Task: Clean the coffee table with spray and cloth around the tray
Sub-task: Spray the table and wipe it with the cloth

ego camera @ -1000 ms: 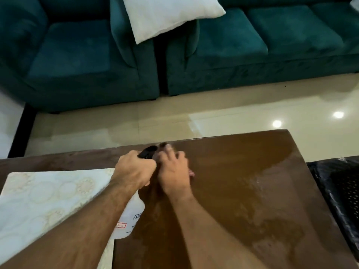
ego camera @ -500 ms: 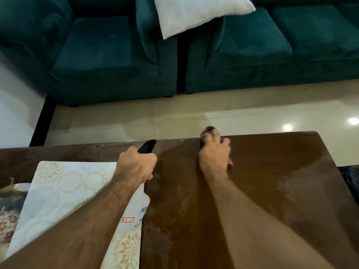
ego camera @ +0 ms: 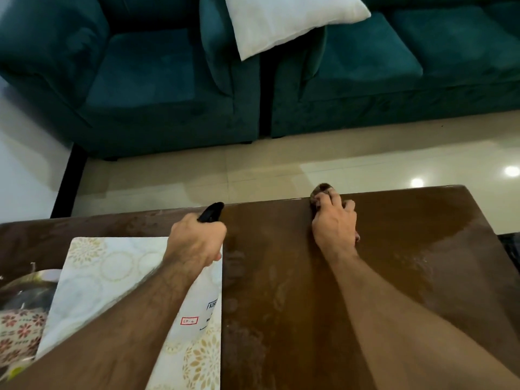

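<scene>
In the head view, the left hand (ego camera: 197, 243) is gripping the neck of a white spray bottle (ego camera: 206, 308), its black nozzle pointing toward the bench's far edge. The bottle is hanging over the patterned tray (ego camera: 112, 277) at the bench's left side. The right hand (ego camera: 334, 223) is pressing a dark cloth (ego camera: 322, 190) with curled fingers at the far edge of the wet brown bench (ego camera: 408, 277).

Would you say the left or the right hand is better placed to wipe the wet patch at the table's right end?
Right, probably: the right hand already presses the cloth there, while the left hand grips the spray bottle.
</scene>
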